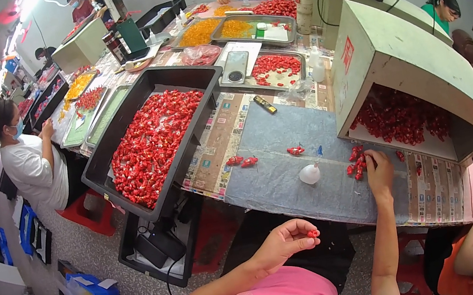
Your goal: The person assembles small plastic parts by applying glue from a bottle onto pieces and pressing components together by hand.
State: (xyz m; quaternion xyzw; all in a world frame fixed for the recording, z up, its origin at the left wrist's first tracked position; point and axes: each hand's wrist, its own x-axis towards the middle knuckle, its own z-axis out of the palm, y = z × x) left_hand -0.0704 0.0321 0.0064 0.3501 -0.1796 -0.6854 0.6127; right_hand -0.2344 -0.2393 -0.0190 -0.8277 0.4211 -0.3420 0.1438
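Between the thumb and fingertips of my left hand (287, 244), held over my lap near the table's front edge, is a small red piece (313, 233). My right hand (380, 173) reaches onto the grey mat (284, 133), its bent fingers at the edge of a small cluster of glossy red figure-like pieces (355, 166). Its fingertips press together against one of them, partly hidden. Left of that cluster sits a white rounded squeeze bulb (310, 174). Farther left on the mat lie a single red piece (296, 150) and a pair of red pieces (242, 161).
A deep black tray (190, 74) heaped with red pieces stands at left. A cream box (403, 57), open toward me, holds darker red pieces at right. Behind the mat are a black-and-yellow marker (265, 104), a phone (235, 67) and a metal tray (301, 61). Other people sit around.
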